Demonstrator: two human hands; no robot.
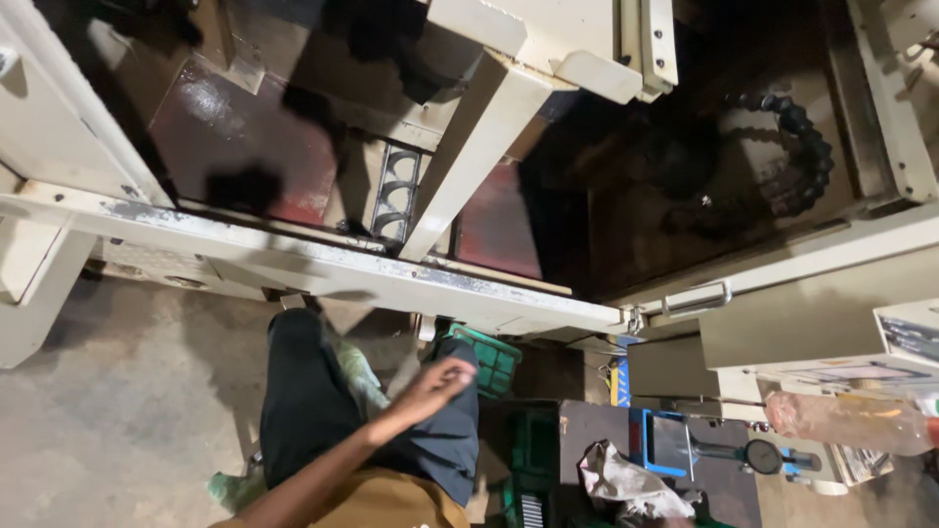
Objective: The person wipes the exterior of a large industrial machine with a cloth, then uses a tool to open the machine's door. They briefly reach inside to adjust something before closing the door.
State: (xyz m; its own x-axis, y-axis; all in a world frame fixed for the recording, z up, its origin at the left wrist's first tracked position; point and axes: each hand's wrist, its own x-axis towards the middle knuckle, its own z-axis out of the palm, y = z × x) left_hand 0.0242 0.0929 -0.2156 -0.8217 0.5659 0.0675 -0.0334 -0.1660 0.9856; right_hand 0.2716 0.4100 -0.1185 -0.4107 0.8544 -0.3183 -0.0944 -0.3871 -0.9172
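- The green crate [494, 357] sits just beside my hand [437, 383], at two o'clock from it.
- That hand hangs empty, fingers loosely curled; which side it belongs to I cannot tell.
- The cream machine ledge [323, 264] runs overhead at twelve o'clock.
- A crumpled rag [626, 481] lies at four o'clock.

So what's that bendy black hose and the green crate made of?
The hose looks like black plastic: a chain of glossy ball-shaped links. The crate seems moulded green plastic, with an open grid wall. The left hand hangs in front of it; I can't tell if it touches.
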